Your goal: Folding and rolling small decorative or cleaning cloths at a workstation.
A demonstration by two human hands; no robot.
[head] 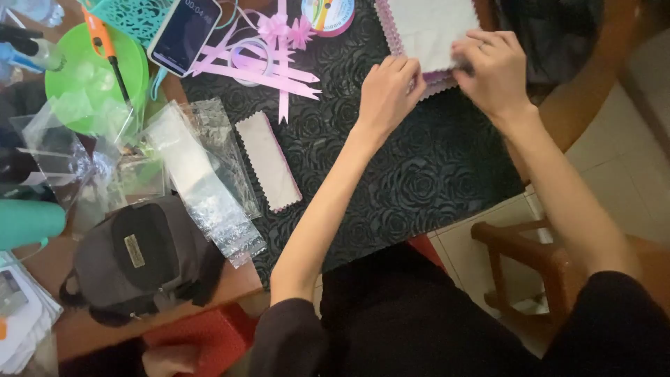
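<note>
Left hand: fingers curled down onto the lower edge of the pale fabric piece, grip clenched on its pink zigzag border

Right hand: knuckles up, fingers folded over the same edge just beside the left hand, grip closed on the fabric; a ring shows on one finger

Pale fabric piece: flat, off-white with pink pinked edging, lying at the far side of the black rose-embossed mat, partly running out of the top of the view

Black rose-embossed mat: spread over the wooden table, covering its middle

Narrow fabric strip: same pale face and pink zigzag edge, lying flat on the mat's left part, well apart from both hands

Clear plastic sleeves: several, overlapping, just left of the strip

Pink ribbon strips and bows: loose pile at the mat's far left corner

Phone: screen lit, beside the ribbons

Green plate: far left, with an orange-handled tool resting across it

Round tape reel: far edge, between the ribbons and the fabric piece

Small dark grey bag: on the near left of the table

Teal cylinder: at the left edge, partly cut off

Wooden chair: on the tiled floor to the right, below the right forearm
</note>
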